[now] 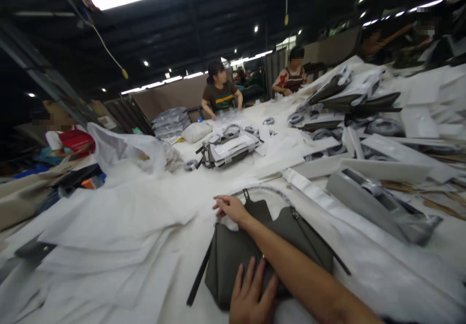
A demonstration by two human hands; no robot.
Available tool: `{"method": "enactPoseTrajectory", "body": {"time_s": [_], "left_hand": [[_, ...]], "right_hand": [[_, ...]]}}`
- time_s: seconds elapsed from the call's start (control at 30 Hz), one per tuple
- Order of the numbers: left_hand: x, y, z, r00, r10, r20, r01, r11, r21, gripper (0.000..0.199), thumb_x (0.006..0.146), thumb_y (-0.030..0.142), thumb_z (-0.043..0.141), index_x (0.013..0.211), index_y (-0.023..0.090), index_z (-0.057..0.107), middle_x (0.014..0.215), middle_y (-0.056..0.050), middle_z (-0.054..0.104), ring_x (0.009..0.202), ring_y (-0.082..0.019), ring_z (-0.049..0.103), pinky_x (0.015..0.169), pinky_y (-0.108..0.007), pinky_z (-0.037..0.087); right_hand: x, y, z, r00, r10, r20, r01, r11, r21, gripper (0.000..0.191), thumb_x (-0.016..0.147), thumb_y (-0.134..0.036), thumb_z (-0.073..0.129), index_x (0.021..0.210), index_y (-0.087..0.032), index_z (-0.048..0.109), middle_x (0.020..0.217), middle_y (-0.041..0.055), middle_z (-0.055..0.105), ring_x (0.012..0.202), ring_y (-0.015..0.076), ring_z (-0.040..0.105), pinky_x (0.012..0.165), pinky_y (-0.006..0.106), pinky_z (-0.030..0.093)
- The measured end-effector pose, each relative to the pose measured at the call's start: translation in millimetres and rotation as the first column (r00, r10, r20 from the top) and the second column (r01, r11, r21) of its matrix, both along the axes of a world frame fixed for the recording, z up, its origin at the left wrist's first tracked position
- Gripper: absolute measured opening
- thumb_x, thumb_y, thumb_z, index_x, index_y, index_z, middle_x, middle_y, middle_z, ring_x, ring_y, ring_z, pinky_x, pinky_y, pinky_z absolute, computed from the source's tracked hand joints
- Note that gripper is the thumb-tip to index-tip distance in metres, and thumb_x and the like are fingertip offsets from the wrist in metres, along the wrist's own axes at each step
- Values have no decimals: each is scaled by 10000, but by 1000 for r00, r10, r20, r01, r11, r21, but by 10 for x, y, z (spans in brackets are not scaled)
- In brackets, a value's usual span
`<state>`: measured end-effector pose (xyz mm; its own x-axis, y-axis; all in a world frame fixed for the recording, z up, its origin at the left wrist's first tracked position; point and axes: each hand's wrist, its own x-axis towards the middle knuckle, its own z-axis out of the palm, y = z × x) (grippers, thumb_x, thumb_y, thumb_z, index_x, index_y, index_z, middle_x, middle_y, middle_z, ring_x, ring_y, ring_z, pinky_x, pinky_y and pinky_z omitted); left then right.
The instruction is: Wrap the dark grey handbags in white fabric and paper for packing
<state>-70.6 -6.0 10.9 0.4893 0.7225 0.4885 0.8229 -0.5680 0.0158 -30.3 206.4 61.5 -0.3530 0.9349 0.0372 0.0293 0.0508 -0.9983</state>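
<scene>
A dark olive-grey handbag (233,261) lies on the white-covered table in front of me, its zip pulls and dark side straps showing. Its arched handle (278,193) is wrapped in pale film. My left hand (253,292) rests flat on the front of the bag, fingers spread. Reaching across from the lower right, my right hand (231,208) is at the bag's upper left corner, its bent fingers around the left end of the handle. The exact grip is partly hidden. A bit of white paper (228,224) shows just under that hand.
White sheets (120,251) spread over the left side. Behind the bag sits a pile of wrapped bags (229,149). Grey wrapped parts (378,202) and foam strips crowd the right. Co-workers stand across the table, one in a green apron (223,101), another in red (75,141).
</scene>
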Motion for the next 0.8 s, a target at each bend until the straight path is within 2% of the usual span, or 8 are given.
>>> {"method": "enactPoseTrajectory", "body": {"time_s": [0.07, 0.13, 0.2, 0.3, 0.4, 0.53, 0.63, 0.8], "left_hand": [[5, -29, -16, 999, 24, 44, -23, 999, -23, 466, 920, 216, 579, 1364, 349, 531, 1423, -63, 523, 1331, -270, 468, 1079, -494, 439], [5, -41, 18, 994, 35, 100, -30, 998, -53, 462, 917, 213, 582, 1353, 361, 544, 1370, -62, 554, 1315, -255, 486, 1087, -490, 438], [2, -41, 74, 990, 34, 137, -23, 996, -81, 439, 916, 215, 590, 1331, 357, 566, 1325, -71, 568, 1285, -246, 512, 1087, -492, 441], [0, -35, 117, 987, 33, 160, -19, 996, -85, 429, 909, 217, 606, 1316, 349, 578, 1315, -76, 565, 1264, -246, 523, 1088, -506, 440], [1, -27, 89, 984, 22, 175, -13, 999, -50, 421, 911, 216, 603, 1309, 351, 584, 1318, -79, 566, 1261, -249, 524, 1082, -506, 443], [-12, -7, 7, 982, -4, 189, 5, 1000, -6, 427, 935, 193, 542, 1337, 336, 569, 1342, -85, 562, 1263, -240, 524, 1092, -475, 425], [-36, 18, -86, 984, -22, 175, 20, 1000, 16, 449, 942, 209, 521, 1372, 334, 540, 1356, -85, 558, 1266, -245, 523, 1103, -466, 404], [-70, 99, -321, 983, -58, 174, 45, 996, 78, 438, 910, 251, 559, 1342, 325, 573, 1341, -104, 570, 1241, -270, 545, 1090, -476, 401]], "right_hand": [[63, -22, 92, 999, 7, 46, -8, 1000, 10, 383, 977, -249, 419, 1281, -82, 583, 1045, 147, 724, 648, 90, 684, 620, 207, 527], [202, -68, 240, 992, 59, 109, -66, 996, 62, 371, 979, -256, 427, 1265, -99, 604, 1066, 119, 722, 711, 84, 691, 654, 190, 514], [431, -158, 409, 969, 140, 205, -169, 977, 129, 345, 963, -279, 469, 1185, -97, 659, 997, 76, 735, 714, 83, 688, 674, 188, 496], [868, -411, 577, 883, 215, 417, -323, 923, 209, 265, 906, -294, 578, 992, -105, 742, 834, 21, 737, 715, 99, 676, 719, 211, 466], [1206, -760, 569, 720, 138, 680, -422, 865, 271, 144, 839, -266, 694, 891, -153, 766, 831, 35, 742, 821, 162, 671, 759, 248, 440], [1308, -1078, 446, 479, 16, 877, -521, 810, 270, 142, 870, -264, 679, 838, -148, 754, 852, 99, 736, 839, 221, 669, 722, 280, 432], [1276, -1091, 417, 381, 7, 924, -592, 770, 238, 195, 912, -288, 624, 834, -156, 745, 852, 89, 736, 823, 211, 667, 684, 275, 421], [1309, -1036, 412, 303, -49, 952, -704, 661, 258, 229, 925, -352, 605, 837, -186, 736, 819, 43, 733, 759, 163, 662, 591, 254, 381]]}}
